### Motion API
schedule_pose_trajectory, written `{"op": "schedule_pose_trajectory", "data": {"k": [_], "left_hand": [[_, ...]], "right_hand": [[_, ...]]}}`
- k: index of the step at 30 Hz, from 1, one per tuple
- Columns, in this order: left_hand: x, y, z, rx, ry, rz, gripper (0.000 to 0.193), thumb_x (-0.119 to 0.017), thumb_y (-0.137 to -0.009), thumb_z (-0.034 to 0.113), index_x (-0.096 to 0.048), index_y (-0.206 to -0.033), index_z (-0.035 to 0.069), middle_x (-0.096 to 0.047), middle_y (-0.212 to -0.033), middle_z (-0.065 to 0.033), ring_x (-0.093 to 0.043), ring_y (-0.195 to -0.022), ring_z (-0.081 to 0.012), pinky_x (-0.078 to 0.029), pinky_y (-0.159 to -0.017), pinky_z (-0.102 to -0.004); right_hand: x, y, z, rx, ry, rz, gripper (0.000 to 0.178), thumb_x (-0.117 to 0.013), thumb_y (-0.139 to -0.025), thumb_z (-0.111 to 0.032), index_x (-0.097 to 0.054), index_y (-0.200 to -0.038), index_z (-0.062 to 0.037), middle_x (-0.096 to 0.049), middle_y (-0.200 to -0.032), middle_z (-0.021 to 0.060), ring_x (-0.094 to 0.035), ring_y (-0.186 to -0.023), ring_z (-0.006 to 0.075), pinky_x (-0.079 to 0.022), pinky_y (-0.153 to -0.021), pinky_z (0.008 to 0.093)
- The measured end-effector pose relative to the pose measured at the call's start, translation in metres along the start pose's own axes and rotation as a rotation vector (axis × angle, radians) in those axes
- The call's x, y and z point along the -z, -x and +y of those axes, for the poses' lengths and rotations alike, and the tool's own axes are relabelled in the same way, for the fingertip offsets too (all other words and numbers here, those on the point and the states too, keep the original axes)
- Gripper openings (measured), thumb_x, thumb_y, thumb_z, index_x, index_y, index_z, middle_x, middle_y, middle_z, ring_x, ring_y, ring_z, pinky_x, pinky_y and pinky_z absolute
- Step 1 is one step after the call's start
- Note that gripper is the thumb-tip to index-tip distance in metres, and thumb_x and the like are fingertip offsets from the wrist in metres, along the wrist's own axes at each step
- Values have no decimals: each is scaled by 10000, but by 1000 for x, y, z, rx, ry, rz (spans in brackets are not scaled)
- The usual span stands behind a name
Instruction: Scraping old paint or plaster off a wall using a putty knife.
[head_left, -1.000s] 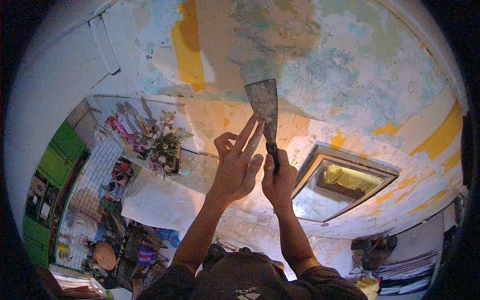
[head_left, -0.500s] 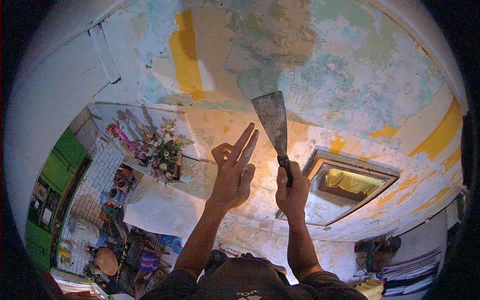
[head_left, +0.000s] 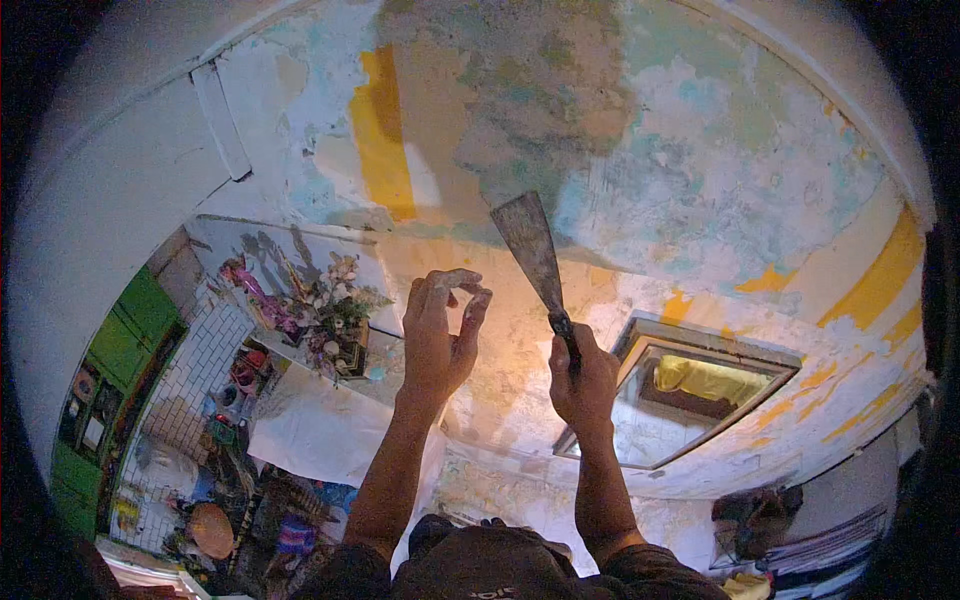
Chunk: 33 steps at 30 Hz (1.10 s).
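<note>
My right hand is wrapped round the dark handle of a scraper. Its wide, worn metal blade points up and slightly left, in front of the peeling wall. To the left of the scraper, my left hand is raised with its fingers bent over toward the thumb. The fingertips and thumb tip come together in a ring, and I see nothing between them. Pale smudges mark the fingers. Neither hand appears to touch the wall, though depth is hard to judge.
A framed opening in the wall, with a yellow bundle in it, lies right of my right hand. At left are a flower arrangement, a white sheet, green cabinets and household clutter. Striped cloths hang at lower right.
My left hand has gone from two fingers stretched upward to fingers bent against the thumb, and has shifted slightly left. The scraper has tilted a little further left in my right hand.
</note>
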<state>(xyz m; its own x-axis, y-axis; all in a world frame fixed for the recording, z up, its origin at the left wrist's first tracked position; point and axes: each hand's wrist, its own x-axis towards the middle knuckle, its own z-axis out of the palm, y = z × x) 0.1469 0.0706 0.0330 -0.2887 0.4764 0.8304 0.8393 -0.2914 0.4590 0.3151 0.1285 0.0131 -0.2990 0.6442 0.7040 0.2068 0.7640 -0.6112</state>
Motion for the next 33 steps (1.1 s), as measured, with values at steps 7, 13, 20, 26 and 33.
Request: {"op": "schedule_pose_trajectory", "data": {"k": [7,13,20,26,33], "left_hand": [[-3,-16,-8,31,71,97,125,-619,-873,169,-595,-931,61,-564,-694,-28,-470,-580,-114,-379,-519,-282],[-15,-3,-3,246,200,5,176,-563,-919,229,-600,-912,56,-569,-699,-22,-459,-586,-98,-386,-540,-274],[-36,22,3,510,889,-185,215,-498,-967,207,-594,-920,20,-544,-745,9,-447,-660,-69,-366,-594,-240],[-56,27,-2,610,1027,-74,245,-486,-973,236,-578,-845,48,-487,-691,38,-405,-637,-61,-340,-603,-225],[-66,26,-9,692,1051,-59,416,-425,-995,363,-511,-695,90,-419,-648,51,-341,-616,-58,-278,-563,-243]], "right_hand": [[8,1,2,20,35,6,101,-533,-898,-133,-536,-928,-37,-504,-538,94,-519,-436,241,-388,-456,341],[26,24,16,-63,-42,6,183,-548,-906,-197,-553,-876,-17,-483,-535,50,-463,-425,126,-365,-436,286],[11,65,27,-489,-485,-273,273,-515,-935,-276,-551,-903,-7,-525,-571,14,-470,-459,87,-379,-437,268],[-7,90,30,-455,-647,-315,264,-489,-949,-242,-486,-1035,8,-505,-594,1,-468,-480,74,-373,-450,249],[-16,99,41,-416,-474,-356,201,-456,-955,-209,-502,-979,-15,-534,-616,63,-518,-518,129,-409,-496,286]]}}
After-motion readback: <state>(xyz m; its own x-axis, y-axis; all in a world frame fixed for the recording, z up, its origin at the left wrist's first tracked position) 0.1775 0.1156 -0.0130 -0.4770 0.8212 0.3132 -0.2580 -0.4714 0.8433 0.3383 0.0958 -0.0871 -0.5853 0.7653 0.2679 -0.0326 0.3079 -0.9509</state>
